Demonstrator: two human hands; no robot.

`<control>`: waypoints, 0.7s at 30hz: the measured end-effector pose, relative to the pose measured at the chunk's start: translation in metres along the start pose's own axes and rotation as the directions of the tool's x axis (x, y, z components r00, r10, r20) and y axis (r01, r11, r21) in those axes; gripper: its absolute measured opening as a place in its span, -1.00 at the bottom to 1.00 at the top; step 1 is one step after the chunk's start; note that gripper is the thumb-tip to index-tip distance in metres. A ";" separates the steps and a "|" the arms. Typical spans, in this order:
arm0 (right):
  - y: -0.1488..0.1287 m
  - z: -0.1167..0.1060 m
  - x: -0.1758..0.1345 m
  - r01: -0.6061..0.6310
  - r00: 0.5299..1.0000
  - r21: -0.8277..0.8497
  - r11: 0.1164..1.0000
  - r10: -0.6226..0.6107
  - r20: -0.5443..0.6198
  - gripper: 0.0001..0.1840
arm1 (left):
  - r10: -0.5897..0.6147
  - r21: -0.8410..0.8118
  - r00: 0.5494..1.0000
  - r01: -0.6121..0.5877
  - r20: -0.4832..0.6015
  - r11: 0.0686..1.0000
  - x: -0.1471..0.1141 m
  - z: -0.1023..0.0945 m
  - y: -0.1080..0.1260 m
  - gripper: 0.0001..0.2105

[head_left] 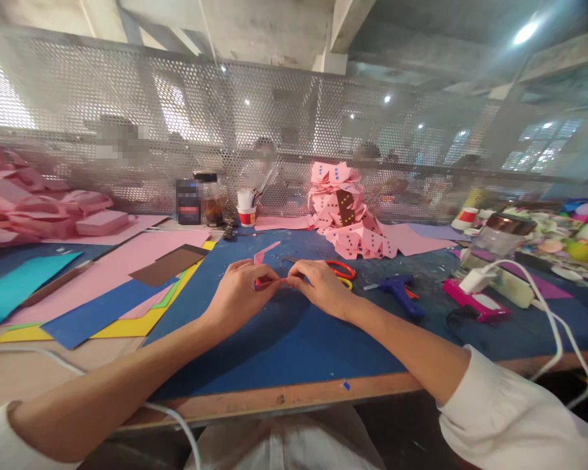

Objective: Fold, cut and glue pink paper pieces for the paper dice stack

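Observation:
My left hand [245, 287] is closed, its fingertips pinching a small folded piece of pink paper [265, 252] just above the blue work surface. One narrow strip of the paper sticks up past the fingers. Opposite it, my right hand [321, 287] pinches the near edge of the same piece, so the fingertips almost meet. My fingers hide most of the paper. Right behind my right hand lie scissors [342, 268] with red and yellow handles, partly covered by it. A blue glue gun [402, 294] rests farther right.
Behind stands a stack of dotted pink paper shapes [340, 215]. Coloured paper sheets [112, 307] and a pink paper heap [34, 196] lie left. A pink power strip [475, 300] with white cable [543, 307] and a jar [502, 238] stand right. Mesh [274, 130] rises behind.

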State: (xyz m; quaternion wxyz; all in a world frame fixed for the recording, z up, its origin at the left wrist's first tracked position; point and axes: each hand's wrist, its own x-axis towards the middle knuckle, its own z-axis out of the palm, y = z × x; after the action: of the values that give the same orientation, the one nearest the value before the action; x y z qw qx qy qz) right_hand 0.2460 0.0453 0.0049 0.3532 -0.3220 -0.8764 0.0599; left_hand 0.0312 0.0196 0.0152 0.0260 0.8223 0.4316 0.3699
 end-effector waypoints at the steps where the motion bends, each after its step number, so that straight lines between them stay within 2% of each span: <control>1: 0.001 0.000 0.000 -0.003 1.000 0.003 1.000 0.003 0.002 -0.71 | -0.004 0.001 1.000 0.004 0.000 1.000 0.000 0.000 0.000 -0.84; 11: -0.001 -0.001 0.001 0.038 0.999 -0.056 0.998 -0.037 0.014 -0.59 | 0.002 -0.020 1.000 -0.003 -0.011 1.000 0.000 0.001 -0.003 -0.84; 21: 0.000 0.000 0.001 0.042 0.999 -0.071 0.997 -0.041 0.010 -0.60 | -0.021 -0.025 1.000 0.021 -0.009 0.999 0.000 0.002 -0.003 -0.85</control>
State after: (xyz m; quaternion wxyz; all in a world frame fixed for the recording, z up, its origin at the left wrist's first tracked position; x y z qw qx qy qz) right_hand 0.2456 0.0459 0.0049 0.3388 -0.3157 -0.8860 0.0229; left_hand 0.0306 0.0215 0.0128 0.0384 0.8157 0.4357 0.3786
